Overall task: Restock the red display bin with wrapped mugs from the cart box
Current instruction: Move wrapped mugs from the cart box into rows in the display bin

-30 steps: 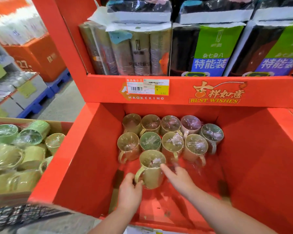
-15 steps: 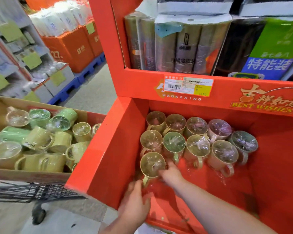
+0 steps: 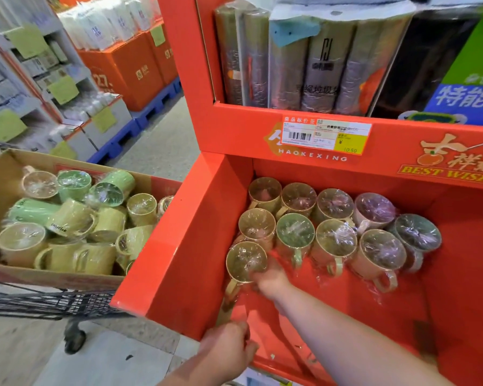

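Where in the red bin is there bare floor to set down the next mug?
Bare bin floor lies in front of the front mug row, from the right forearm to the right wall. Crowded: the back left, two mug rows, plus the nearest mug by the right hand.

Glossy crinkled plastic film wraps the mugs [image 3: 293, 232]; the red display bin [image 3: 179, 246] and cart box [image 3: 0, 185] are matt cardboard.
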